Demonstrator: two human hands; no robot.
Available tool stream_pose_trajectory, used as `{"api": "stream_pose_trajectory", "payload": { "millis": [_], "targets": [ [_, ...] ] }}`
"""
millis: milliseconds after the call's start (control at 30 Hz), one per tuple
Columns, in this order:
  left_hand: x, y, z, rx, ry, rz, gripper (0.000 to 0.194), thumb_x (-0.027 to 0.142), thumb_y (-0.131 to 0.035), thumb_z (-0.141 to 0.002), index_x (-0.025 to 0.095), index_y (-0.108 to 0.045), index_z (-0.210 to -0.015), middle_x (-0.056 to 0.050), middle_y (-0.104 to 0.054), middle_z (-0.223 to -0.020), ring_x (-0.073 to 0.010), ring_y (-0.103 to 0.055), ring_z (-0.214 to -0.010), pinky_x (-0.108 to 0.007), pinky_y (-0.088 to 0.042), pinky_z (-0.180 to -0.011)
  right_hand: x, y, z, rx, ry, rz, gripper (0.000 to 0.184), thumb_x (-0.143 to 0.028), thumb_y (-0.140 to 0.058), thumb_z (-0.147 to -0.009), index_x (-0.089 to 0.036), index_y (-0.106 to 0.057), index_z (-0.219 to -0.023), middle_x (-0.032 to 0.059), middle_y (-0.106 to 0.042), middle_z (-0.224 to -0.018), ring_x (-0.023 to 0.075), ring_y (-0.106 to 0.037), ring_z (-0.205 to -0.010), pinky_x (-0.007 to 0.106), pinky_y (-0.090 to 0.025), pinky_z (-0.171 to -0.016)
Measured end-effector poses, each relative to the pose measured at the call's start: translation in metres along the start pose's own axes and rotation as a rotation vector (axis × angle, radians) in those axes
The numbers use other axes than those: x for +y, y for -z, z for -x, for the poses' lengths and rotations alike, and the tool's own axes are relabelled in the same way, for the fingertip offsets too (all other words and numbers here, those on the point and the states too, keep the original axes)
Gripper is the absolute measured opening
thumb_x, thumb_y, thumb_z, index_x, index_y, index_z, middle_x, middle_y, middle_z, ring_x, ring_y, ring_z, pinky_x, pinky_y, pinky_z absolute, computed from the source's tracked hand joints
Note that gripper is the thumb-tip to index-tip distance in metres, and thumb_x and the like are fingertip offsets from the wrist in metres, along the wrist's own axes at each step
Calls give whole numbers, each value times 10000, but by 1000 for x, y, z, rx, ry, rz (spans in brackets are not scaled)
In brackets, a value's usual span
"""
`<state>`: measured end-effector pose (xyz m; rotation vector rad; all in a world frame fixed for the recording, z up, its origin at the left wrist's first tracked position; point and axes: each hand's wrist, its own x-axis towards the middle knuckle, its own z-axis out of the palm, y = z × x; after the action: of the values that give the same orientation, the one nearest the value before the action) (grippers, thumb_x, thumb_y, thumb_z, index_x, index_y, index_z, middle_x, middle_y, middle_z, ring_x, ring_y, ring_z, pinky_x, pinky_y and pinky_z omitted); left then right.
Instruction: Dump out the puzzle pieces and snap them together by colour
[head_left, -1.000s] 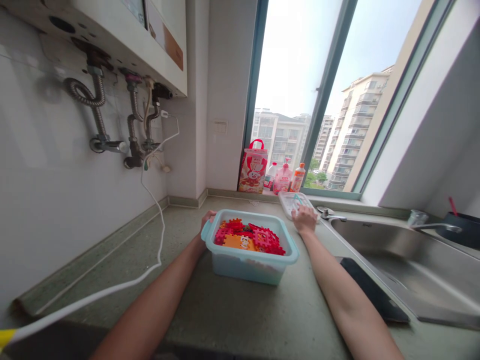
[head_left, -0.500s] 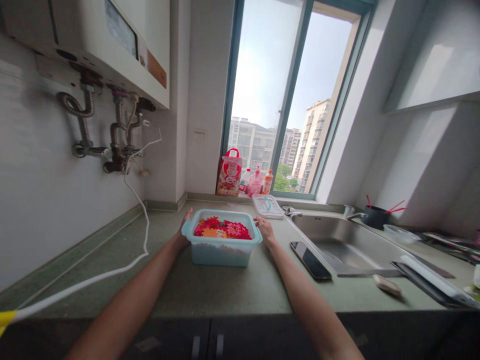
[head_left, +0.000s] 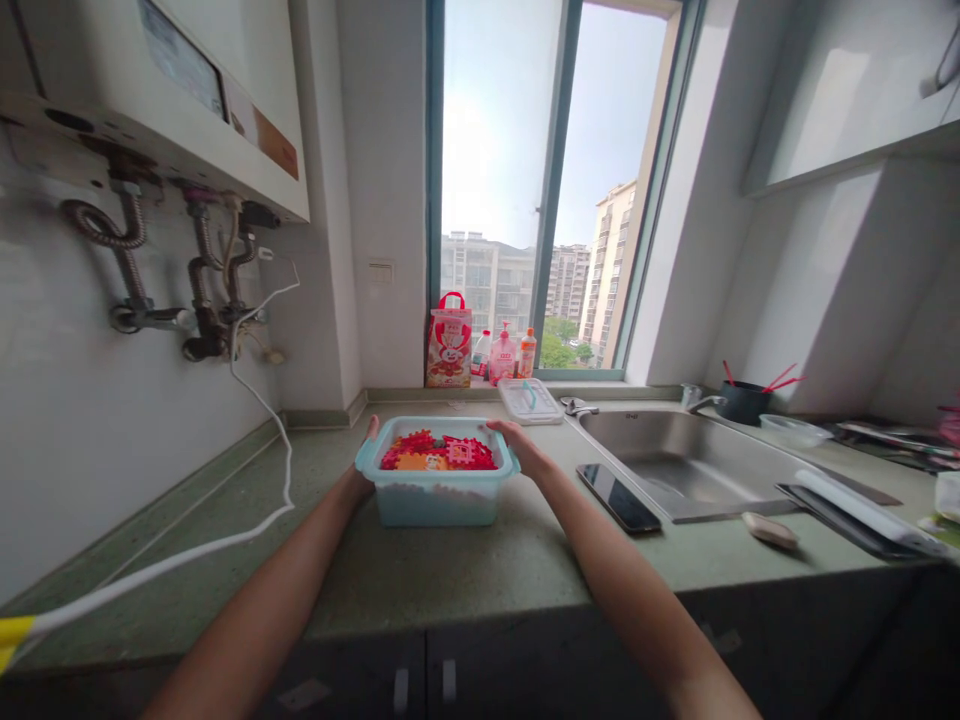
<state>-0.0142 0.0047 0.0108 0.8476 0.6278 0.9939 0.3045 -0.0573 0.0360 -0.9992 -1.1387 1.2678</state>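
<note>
Here's the open tub [head_left: 439, 505] on the table [head_left: 442, 580], left of the sink [head_left: 675, 465]; left hand [head_left: 361, 486] at its left end, right hand [head_left: 523, 449] at its right rim. Whether the fingers grip, I can't tell. A sideways tilt could spill those heaped pieces [head_left: 465, 453]!

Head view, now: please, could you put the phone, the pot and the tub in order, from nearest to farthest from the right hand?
1. Tub: nearest, with the right hand at its right end.
2. Phone: to the right, beside the sink.
3. Pot: farthest, behind the sink.
</note>
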Motion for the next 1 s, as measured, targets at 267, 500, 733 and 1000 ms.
{"api": "stream_pose_trajectory", "payload": {
  "millis": [267,500,733,1000],
  "targets": [
    [0,-11,19,58,-120,121,946,913,-300,-896,143,-607,-1350,-183,-758,-1059,-391,-722,-1061,-509,-578,-918,11,-7,-8,180,137,-33,289,-482,-708,-726,-218,-592,-720,-69,-447,-503,124,-374,-471,259,-278,-460],
    [0,-13,8,408,-456,-3,739,834,-347,-956,243,-582,-1332,-93,-701,-1088,-231,-684,-950,-296,-513,-724,19,-9,-16,364,266,-82,313,-489,-691,-756,-243,-498,-755,-84,-391,-548,111,-342,-501,259,-272,-475],
    [-9,-20,12,322,-503,-260,637,720,-531,-957,331,-581,-1460,-116,-547,-1552,-326,-523,-1403,-364,-463,-966,17,-8,-3,176,255,-59,402,-524,-730,-739,-253,-433,-747,-112,-316,-527,83,-266,-444,236,-243,-421],
    [-15,-52,19,194,-534,-392,317,423,-716,-879,246,-666,-1137,-57,-702,-1194,-247,-664,-946,-312,-505,-754,22,-10,-5,1,174,-51,550,-738,-637,-777,-249,-412,-667,-84,-333,-495,95,-281,-454,247,-304,-446]
  ]
}}
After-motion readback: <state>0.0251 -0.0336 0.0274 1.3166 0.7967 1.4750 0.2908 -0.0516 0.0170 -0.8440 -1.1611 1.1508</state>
